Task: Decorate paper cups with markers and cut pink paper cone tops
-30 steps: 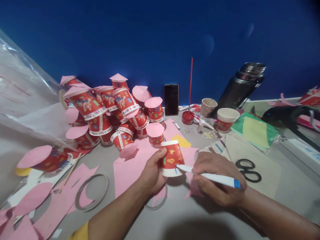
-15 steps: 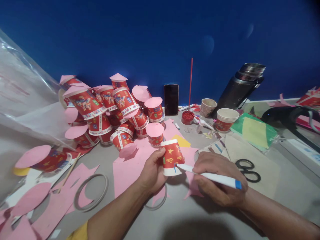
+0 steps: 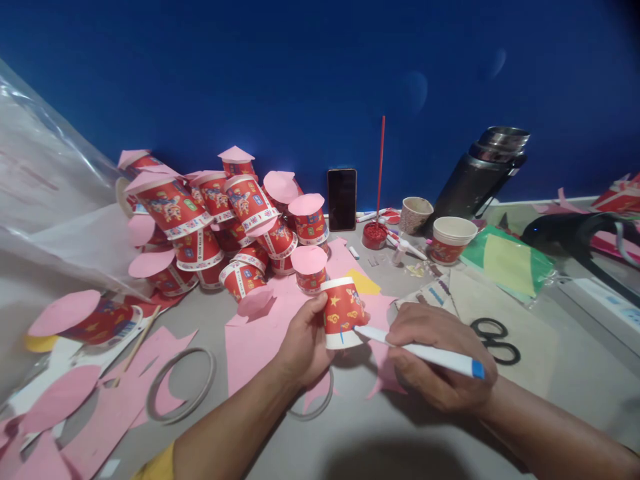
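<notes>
A red paper cup with a white rim is held upside down in my left hand, whose thumb and fingers close round its left side. On the white band near the cup's lower edge is a short blue line. My right hand grips a white marker with a blue end, and the marker's tip meets the cup's lower right side. Pink paper lies under and beside the cup.
Red cups with pink paper tops are piled at the left. Behind stand a phone, a dark flask and stacked cups. Black scissors lie at the right, grey rings and a stick at the left.
The cup has turned in my left hand, so its star and blue line have shifted left. My right hand and the marker have hardly moved.
</notes>
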Demonstrator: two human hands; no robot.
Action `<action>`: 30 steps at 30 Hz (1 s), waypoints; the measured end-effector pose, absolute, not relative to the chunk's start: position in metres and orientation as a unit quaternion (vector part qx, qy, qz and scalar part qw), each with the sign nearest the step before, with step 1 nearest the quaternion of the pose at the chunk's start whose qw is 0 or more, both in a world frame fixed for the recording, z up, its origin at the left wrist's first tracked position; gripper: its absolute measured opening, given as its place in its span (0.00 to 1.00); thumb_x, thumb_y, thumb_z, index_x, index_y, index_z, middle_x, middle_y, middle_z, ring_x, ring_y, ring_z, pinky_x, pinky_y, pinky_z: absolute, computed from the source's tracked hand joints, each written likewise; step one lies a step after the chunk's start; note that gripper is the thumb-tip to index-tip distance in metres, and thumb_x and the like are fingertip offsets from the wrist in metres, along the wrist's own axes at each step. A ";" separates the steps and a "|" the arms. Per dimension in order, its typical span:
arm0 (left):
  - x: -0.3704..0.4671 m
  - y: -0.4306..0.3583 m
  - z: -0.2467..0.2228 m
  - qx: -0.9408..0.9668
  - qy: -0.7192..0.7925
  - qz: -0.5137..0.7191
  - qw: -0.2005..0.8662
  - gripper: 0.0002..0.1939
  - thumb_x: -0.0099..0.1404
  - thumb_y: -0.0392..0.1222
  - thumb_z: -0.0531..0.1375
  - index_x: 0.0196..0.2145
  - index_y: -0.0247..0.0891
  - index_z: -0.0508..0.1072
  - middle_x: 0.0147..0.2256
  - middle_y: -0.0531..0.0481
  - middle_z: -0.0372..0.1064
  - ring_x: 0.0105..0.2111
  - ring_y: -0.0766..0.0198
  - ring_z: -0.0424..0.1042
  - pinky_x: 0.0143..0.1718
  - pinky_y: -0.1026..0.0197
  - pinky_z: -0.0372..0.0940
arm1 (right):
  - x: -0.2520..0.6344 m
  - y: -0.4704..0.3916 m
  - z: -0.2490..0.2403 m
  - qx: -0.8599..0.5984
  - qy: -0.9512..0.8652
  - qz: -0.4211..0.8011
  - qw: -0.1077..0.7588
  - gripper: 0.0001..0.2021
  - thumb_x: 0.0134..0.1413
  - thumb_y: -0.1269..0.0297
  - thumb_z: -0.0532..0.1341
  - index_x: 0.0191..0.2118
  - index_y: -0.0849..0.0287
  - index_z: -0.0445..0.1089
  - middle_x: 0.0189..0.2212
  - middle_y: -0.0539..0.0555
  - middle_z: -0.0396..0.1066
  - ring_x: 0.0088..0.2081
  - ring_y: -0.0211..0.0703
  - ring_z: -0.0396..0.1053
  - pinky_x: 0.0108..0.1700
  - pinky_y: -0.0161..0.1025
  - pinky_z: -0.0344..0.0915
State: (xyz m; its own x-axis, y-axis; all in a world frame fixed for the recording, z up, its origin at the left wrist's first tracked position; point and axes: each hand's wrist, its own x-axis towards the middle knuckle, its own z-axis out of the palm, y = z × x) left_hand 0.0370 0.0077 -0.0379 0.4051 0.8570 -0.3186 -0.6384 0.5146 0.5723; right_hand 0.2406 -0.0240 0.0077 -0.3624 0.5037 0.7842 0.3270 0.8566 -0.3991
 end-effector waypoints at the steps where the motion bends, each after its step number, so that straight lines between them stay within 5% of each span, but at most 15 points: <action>1: 0.037 0.007 -0.038 0.186 0.299 0.457 0.817 0.21 0.69 0.50 0.65 0.48 0.27 0.81 0.41 0.33 0.84 0.43 0.43 0.84 0.53 0.43 0.75 | 0.241 -0.024 0.007 -0.253 -0.821 0.086 0.505 0.07 0.61 0.76 0.62 0.41 0.57 0.73 0.26 0.52 0.78 0.25 0.44 0.75 0.30 0.40 0.71; 30: 0.038 0.005 -0.038 0.180 0.307 0.463 0.811 0.16 0.65 0.47 0.68 0.41 0.28 0.82 0.34 0.37 0.83 0.42 0.43 0.84 0.55 0.42 0.75 | 0.241 -0.024 0.007 -0.255 -0.826 0.082 0.496 0.06 0.65 0.74 0.62 0.42 0.56 0.74 0.27 0.52 0.79 0.27 0.43 0.77 0.31 0.39 0.71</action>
